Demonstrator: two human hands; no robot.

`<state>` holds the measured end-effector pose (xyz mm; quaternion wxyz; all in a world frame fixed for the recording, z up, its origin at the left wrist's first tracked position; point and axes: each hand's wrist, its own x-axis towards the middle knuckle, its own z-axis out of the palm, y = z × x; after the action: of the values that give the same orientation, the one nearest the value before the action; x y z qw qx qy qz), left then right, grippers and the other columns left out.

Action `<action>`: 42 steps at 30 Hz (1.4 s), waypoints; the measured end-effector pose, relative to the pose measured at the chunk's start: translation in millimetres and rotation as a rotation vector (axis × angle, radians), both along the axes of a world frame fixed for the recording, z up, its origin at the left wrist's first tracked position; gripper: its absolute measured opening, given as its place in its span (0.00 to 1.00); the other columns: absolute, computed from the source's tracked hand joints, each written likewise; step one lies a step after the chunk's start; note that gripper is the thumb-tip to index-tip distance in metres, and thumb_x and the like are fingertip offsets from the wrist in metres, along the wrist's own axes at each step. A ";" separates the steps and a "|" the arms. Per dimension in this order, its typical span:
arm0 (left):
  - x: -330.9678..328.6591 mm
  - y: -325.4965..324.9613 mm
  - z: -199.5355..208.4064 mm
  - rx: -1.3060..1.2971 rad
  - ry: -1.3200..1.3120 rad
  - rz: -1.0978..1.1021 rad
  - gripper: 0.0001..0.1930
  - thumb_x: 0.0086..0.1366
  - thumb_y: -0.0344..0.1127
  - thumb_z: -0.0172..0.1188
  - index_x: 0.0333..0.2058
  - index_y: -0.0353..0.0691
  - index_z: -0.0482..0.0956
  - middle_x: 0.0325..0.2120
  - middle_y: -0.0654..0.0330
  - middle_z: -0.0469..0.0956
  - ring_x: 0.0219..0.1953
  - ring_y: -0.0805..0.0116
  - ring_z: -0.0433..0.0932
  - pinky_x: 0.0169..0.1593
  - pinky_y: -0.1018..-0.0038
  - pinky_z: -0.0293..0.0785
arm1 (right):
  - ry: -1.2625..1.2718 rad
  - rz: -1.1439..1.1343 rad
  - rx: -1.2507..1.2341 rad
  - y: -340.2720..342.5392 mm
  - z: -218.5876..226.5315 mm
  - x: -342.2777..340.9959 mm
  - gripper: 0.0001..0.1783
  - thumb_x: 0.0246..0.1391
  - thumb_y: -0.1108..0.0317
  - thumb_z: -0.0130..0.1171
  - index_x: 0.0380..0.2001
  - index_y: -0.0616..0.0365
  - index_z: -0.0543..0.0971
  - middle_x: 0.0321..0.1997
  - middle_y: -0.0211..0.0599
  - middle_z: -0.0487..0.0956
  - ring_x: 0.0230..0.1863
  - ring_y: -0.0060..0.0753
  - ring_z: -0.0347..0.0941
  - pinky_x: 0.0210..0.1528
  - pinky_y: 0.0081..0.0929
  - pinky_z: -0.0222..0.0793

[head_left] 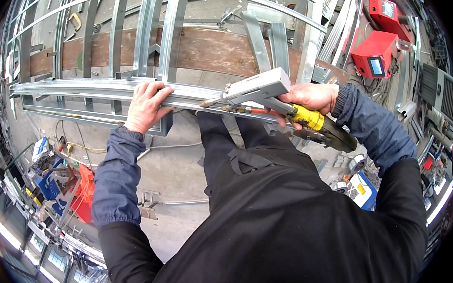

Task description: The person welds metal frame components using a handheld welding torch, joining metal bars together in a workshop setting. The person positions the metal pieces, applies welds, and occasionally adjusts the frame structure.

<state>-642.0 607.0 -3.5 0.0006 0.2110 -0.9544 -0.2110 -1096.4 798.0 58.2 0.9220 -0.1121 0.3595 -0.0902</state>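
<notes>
Across the front of a galvanised metal frame [174, 31] runs a long metal channel [87, 88]. My left hand [148, 103] is closed over this channel, with its fingers bent across the top. A welding gun [257, 88] with a boxy grey head and a yellow-wrapped grip is held in my right hand [312, 97]. Its nozzle points left and down at the channel, close to the surface; whether it touches is unclear. A thin orange-red piece [261, 111] lies under the gun head. Part of my right hand's grip is hidden behind the gun.
Two red machines [378, 55] with screens stand at the far right. A brown plank [212, 50] lies beneath the frame, and a yellow clamp [74, 26] is at the far left. Cables cross the floor near a red bag [85, 189] at the lower left.
</notes>
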 end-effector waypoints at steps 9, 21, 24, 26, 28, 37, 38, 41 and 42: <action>0.5 0.1 -0.4 0.005 -0.023 0.004 0.33 0.53 0.44 0.79 0.59 0.50 0.82 0.52 0.60 0.77 0.58 0.51 0.74 0.64 0.54 0.70 | 0.045 0.026 0.025 -6.4 5.3 1.9 0.29 0.83 0.44 0.40 0.66 0.54 0.77 0.40 0.36 0.84 0.29 0.28 0.82 0.33 0.26 0.83; 0.8 -0.1 -1.5 -0.006 -0.050 -0.003 0.34 0.53 0.48 0.78 0.59 0.50 0.81 0.53 0.61 0.77 0.59 0.52 0.74 0.64 0.54 0.68 | 0.052 0.024 0.051 -7.6 5.2 2.4 0.26 0.83 0.49 0.42 0.65 0.56 0.75 0.36 0.35 0.83 0.28 0.30 0.84 0.32 0.27 0.83; 0.7 0.4 -3.1 -0.014 -0.041 -0.004 0.34 0.53 0.48 0.78 0.59 0.50 0.81 0.53 0.61 0.77 0.59 0.52 0.74 0.64 0.54 0.68 | 0.060 0.033 0.045 -5.9 3.1 1.4 0.26 0.83 0.48 0.43 0.66 0.56 0.75 0.36 0.35 0.82 0.28 0.29 0.84 0.32 0.27 0.83; 1.0 -0.1 -4.1 -0.014 -0.025 -0.006 0.34 0.53 0.48 0.78 0.59 0.50 0.81 0.53 0.61 0.77 0.59 0.53 0.74 0.64 0.54 0.68 | 0.064 0.031 0.049 -4.7 3.1 0.5 0.26 0.83 0.48 0.43 0.66 0.56 0.75 0.36 0.35 0.82 0.28 0.29 0.84 0.32 0.27 0.83; 0.4 0.4 -2.6 -0.012 -0.040 -0.002 0.33 0.53 0.47 0.78 0.59 0.51 0.82 0.53 0.61 0.77 0.59 0.53 0.75 0.64 0.54 0.69 | 0.065 0.023 0.056 -3.8 3.8 -0.5 0.25 0.83 0.49 0.43 0.65 0.56 0.75 0.36 0.35 0.82 0.29 0.29 0.84 0.32 0.27 0.83; 6.1 -0.2 -14.1 -0.037 -0.013 -0.004 0.32 0.51 0.45 0.79 0.57 0.52 0.84 0.54 0.62 0.77 0.59 0.53 0.75 0.64 0.53 0.69 | 0.053 0.017 0.068 2.0 -1.7 -4.5 0.25 0.83 0.48 0.44 0.64 0.55 0.76 0.36 0.35 0.82 0.29 0.29 0.84 0.33 0.27 0.83; 5.6 0.5 -14.1 -0.041 -0.020 -0.002 0.32 0.51 0.45 0.79 0.57 0.52 0.83 0.54 0.62 0.77 0.59 0.53 0.75 0.64 0.53 0.69 | 0.047 0.015 0.064 2.7 -1.6 -5.2 0.25 0.83 0.47 0.44 0.62 0.55 0.76 0.36 0.36 0.82 0.29 0.29 0.83 0.33 0.27 0.83; 4.7 1.5 -11.9 -0.004 -0.014 0.021 0.32 0.51 0.44 0.78 0.57 0.52 0.83 0.54 0.62 0.77 0.59 0.52 0.75 0.64 0.52 0.69 | 0.030 0.002 0.060 5.4 -2.1 -7.4 0.26 0.82 0.44 0.46 0.60 0.55 0.76 0.37 0.36 0.82 0.29 0.28 0.83 0.33 0.27 0.83; 5.4 0.9 -12.4 -0.015 -0.011 0.011 0.32 0.51 0.44 0.79 0.57 0.52 0.83 0.54 0.62 0.77 0.59 0.52 0.75 0.64 0.52 0.69 | 0.024 -0.004 0.063 6.6 -3.1 -7.7 0.26 0.82 0.44 0.46 0.60 0.55 0.76 0.37 0.36 0.83 0.29 0.28 0.83 0.33 0.27 0.83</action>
<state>-636.6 607.9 -15.9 -0.0020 0.2175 -0.9548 -0.2025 -1104.1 804.6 55.1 0.9206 -0.0834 0.3732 -0.0796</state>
